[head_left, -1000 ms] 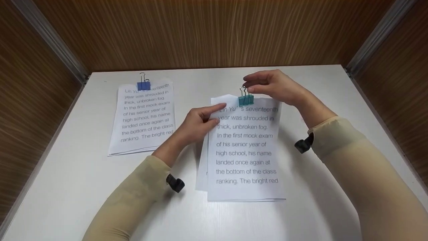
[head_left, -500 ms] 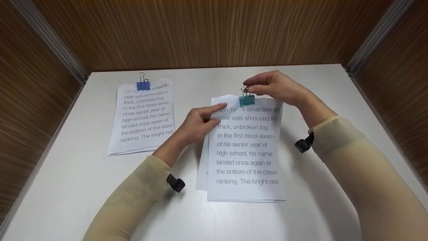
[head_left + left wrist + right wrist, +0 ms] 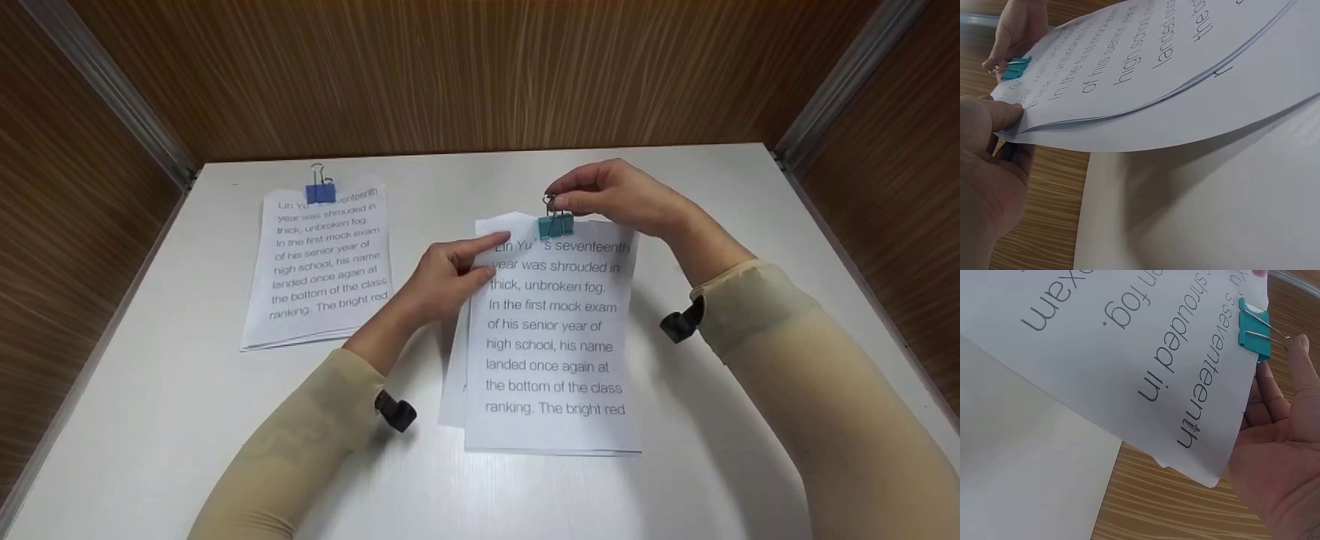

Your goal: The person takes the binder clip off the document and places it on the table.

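A stack of printed paper sheets [image 3: 555,352] is raised at its top end above the table. My left hand [image 3: 444,279] pinches its upper left edge, thumb in front and fingers behind, as the left wrist view also shows. A teal binder clip [image 3: 556,226] grips the top edge, with its wire handles [image 3: 1266,331] pointing up and away from the paper. My right hand [image 3: 626,196] pinches these handles, thumb [image 3: 1301,354] at their ends and the other fingers behind the clip. A lower sheet [image 3: 452,382] sticks out on the left of the stack.
A second printed stack [image 3: 322,262] lies on the white table [image 3: 172,420] at the left, held by a blue binder clip [image 3: 321,193] at its top. Wood-grain panels [image 3: 480,75] stand behind and at both sides of the table.
My right fingertips have drawn together on the teal clip's handles. The clip and the top of the stack have shifted slightly right. The left hand stays nearly in place.
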`<state>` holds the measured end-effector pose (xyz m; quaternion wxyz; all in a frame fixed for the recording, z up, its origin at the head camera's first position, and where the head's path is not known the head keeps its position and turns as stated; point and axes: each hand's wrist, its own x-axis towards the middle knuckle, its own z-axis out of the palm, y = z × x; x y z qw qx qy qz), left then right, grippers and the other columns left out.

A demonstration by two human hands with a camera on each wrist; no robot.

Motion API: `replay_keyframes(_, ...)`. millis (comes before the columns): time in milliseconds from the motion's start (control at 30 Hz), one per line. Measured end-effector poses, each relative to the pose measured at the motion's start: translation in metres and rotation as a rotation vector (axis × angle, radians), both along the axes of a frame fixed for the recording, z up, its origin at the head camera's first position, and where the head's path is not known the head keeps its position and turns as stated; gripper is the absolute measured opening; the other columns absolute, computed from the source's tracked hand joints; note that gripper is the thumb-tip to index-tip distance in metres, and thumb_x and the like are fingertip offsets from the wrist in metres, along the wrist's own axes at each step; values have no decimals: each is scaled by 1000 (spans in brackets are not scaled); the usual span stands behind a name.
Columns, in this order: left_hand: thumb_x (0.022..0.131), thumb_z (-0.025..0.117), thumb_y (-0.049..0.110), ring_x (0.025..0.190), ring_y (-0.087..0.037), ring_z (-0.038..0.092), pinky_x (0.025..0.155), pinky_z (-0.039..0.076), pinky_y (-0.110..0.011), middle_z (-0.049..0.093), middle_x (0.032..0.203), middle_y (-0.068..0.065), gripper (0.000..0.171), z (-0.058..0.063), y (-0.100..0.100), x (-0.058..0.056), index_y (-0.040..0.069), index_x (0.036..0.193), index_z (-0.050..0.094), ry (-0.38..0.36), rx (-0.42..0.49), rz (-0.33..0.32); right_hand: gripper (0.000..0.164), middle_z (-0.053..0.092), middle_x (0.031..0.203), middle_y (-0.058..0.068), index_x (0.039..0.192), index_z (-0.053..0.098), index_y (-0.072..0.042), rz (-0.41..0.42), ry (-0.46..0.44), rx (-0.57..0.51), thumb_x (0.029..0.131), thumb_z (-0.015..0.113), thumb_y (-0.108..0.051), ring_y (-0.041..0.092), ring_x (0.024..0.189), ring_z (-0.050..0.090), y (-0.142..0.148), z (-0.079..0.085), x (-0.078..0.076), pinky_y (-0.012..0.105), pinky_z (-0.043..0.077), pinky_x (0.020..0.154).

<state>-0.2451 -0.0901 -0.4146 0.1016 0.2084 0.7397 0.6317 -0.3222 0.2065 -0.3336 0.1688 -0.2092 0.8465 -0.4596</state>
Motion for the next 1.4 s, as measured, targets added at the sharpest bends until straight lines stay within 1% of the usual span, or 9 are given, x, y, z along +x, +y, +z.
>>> replay_keyframes(167, 103, 65, 2, 96, -23, 77, 75, 62, -30, 76, 126, -2, 52, 0, 0, 0, 26, 149, 64, -4, -6, -2, 43, 75, 124, 6, 135, 72, -9, 6, -19, -30, 100, 76, -36, 21, 118, 70, 0, 0, 2, 40, 47, 112)
replay_keyframes(300, 103, 65, 2, 95, -24, 77, 75, 62, -30, 76, 126, 0, 52, 0, 0, -1, 29, 148, 64, -9, -9, 0, 47, 75, 128, 4, 138, 71, -11, 3, -32, -27, 100, 77, -37, 21, 118, 69, -2, 1, 3, 37, 48, 110)
replay_keyframes(400, 103, 66, 2, 95, -24, 77, 74, 62, -29, 76, 126, -1, 52, -1, 0, -1, 29, 148, 64, -12, -5, 1, 45, 75, 129, 3, 138, 72, -12, 3, -34, -20, 100, 76, -36, 20, 118, 68, -2, 1, 4, 36, 48, 108)
replay_keyframes(600, 104, 64, 2, 97, -24, 78, 77, 62, -30, 76, 126, -2, 52, -2, -1, -2, 27, 149, 64, -21, 5, -7, 39, 75, 125, 9, 134, 74, -10, 3, -31, -42, 102, 75, -33, 22, 117, 68, -5, 1, 5, 38, 47, 107)
replay_keyframes(767, 104, 65, 4, 97, -24, 77, 76, 62, -30, 76, 127, -1, 51, -3, 0, -2, 28, 149, 63, -8, -3, -5, 37, 76, 123, 7, 132, 75, -11, -26, 9, -11, 102, 74, -33, 20, 115, 67, -6, 1, 7, 35, 47, 103)
replay_keyframes(933, 104, 65, 3, 95, -23, 77, 74, 61, -29, 76, 125, -2, 51, -4, 1, -3, 27, 149, 63, -5, -3, 9, 37, 75, 122, 6, 133, 74, -11, -56, 48, 4, 103, 72, -34, 20, 115, 66, -8, 3, 10, 37, 45, 105)
replay_keyframes(1133, 104, 66, 4, 95, -23, 77, 74, 62, -30, 77, 123, -3, 51, -5, 0, -2, 26, 149, 64, -14, -2, 20, 35, 76, 120, 7, 132, 74, -7, -108, 104, -40, 104, 71, -30, 19, 114, 68, -10, 4, 10, 40, 46, 110)
replay_keyframes(1267, 104, 66, 3, 96, -24, 78, 75, 63, -31, 77, 124, -3, 51, -6, -1, -2, 26, 149, 63, -23, 3, 19, 32, 75, 120, 7, 130, 74, -6, -146, 156, -72, 105, 70, -26, 19, 111, 68, -9, 6, 10, 39, 48, 107)
replay_keyframes(1400, 103, 66, 3, 97, -24, 78, 75, 63, -31, 76, 126, -3, 51, -7, -1, -2, 24, 150, 63, -11, 2, 11, 32, 74, 120, 7, 129, 75, -8, -188, 192, -89, 105, 70, -28, 20, 109, 66, -7, 9, 11, 37, 49, 105)
